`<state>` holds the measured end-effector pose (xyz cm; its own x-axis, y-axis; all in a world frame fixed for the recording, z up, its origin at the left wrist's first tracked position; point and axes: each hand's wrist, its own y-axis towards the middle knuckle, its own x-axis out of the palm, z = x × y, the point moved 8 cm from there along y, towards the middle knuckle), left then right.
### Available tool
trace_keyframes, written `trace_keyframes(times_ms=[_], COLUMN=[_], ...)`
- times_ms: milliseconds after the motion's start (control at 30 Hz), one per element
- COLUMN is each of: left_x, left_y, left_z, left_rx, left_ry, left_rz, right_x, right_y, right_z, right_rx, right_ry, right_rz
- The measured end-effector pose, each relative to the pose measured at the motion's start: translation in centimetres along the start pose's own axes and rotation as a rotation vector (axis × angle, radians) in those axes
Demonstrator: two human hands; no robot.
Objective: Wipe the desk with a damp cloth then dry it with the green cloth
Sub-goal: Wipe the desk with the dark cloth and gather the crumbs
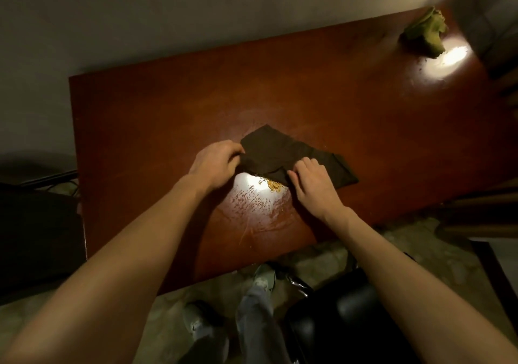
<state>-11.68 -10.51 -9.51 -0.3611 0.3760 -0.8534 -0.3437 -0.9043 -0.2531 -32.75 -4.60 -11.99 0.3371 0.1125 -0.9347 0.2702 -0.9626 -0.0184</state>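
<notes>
Both hands work a dark brown folded cloth (283, 153) at mid-desk: the left hand (215, 164) pinches its left edge, the right hand (314, 184) its near edge, beside yellowish crumbs (274, 186). A crumpled green cloth (423, 34) lies well apart at the glossy reddish-brown wooden desk's (140, 128) far right corner.

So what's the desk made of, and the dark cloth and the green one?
The desk looks like reddish-brown wood or veneer with a glossy finish: light glares off it. The dark cloth seems soft matte fabric, folding flat. The green cloth looks like thicker, fuzzier fabric, bunched up; fibre unclear.
</notes>
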Motion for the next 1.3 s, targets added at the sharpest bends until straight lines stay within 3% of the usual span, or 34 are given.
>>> trace_keyframes(times_ms=[167, 300, 433, 500, 667, 967, 1067, 1133, 1233, 1300], left_x=[0.7, 0.8, 0.0, -1.1, -5.1, -12.3, -13.2, -12.1, -6.9, -2.9], left_y=[0.6, 1.6, 3.1, 4.4, 9.2, 11.9, 11.3, 11.0, 11.1, 10.5], left_z=[-0.1, 1.0, 2.9, 4.7, 8.3, 15.5, 15.3, 13.8, 9.2, 5.6], left_rx=[-0.063, -0.084, -0.085, -0.041, -0.021, 0.139, 0.161, 0.132, 0.037, -0.053], left_ry=[-0.187, -0.329, -0.458, -0.468, -0.609, -0.711, -0.646, -0.542, -0.343, -0.266], left_rz=[0.033, 0.039, 0.037, 0.042, 0.190, 0.425, 0.439, 0.396, 0.174, 0.032], right_x=[-1.8, -1.3, -1.5, -3.0, -11.6, -22.7, -21.6, -18.1, -10.2, -6.4], right_y=[-0.2, -1.2, -1.7, -1.1, 0.5, 3.2, 3.7, 4.1, 3.8, 3.1], right_z=[2.7, 3.1, 3.6, 4.1, 8.3, 10.2, 9.3, 8.8, 7.7, 7.4], right_rx=[0.157, 0.049, 0.009, 0.070, 0.436, 0.305, 0.234, 0.196, 0.090, 0.068], right_ry=[0.124, 0.071, -0.043, 0.028, 0.345, 0.288, 0.212, 0.222, 0.089, -0.025], right_rz=[0.088, -0.037, 0.010, 0.103, 0.485, 0.785, 0.689, 0.501, 0.140, 0.058])
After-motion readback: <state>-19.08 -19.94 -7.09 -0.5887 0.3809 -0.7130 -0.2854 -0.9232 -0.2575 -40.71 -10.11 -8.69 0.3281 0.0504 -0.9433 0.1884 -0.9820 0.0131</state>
